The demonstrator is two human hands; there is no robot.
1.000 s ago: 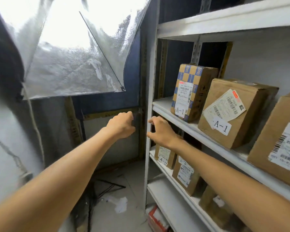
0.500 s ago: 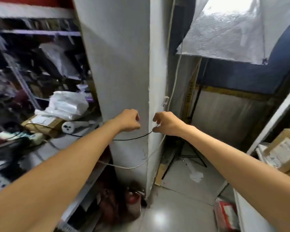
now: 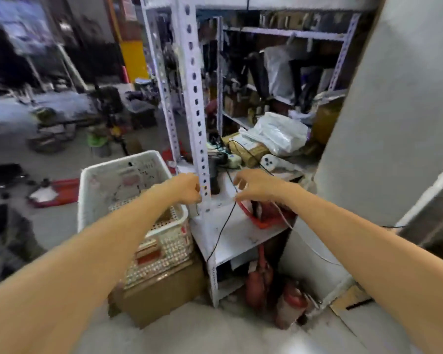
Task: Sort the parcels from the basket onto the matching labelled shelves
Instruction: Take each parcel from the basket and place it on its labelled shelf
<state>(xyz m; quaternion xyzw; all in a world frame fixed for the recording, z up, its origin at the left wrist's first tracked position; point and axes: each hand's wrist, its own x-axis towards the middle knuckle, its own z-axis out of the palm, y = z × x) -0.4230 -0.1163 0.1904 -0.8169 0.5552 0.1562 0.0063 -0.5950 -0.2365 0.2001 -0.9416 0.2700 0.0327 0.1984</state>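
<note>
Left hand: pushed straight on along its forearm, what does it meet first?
Most likely the white perforated shelf upright, just beyond the knuckles of the left hand, though depth is unclear.

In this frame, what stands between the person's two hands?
In the head view, the shelf rack's white perforated upright stands between the left hand and the right hand.

Basket [image 3: 118, 162] atop box [image 3: 161, 295], left of rack [image 3: 193, 98]

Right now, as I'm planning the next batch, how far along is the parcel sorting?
Done: cannot tell; no labelled shelves in view. In hand: nothing; left hand and right hand are empty beside the white basket. Left: its contents, too blurred to count.
</note>
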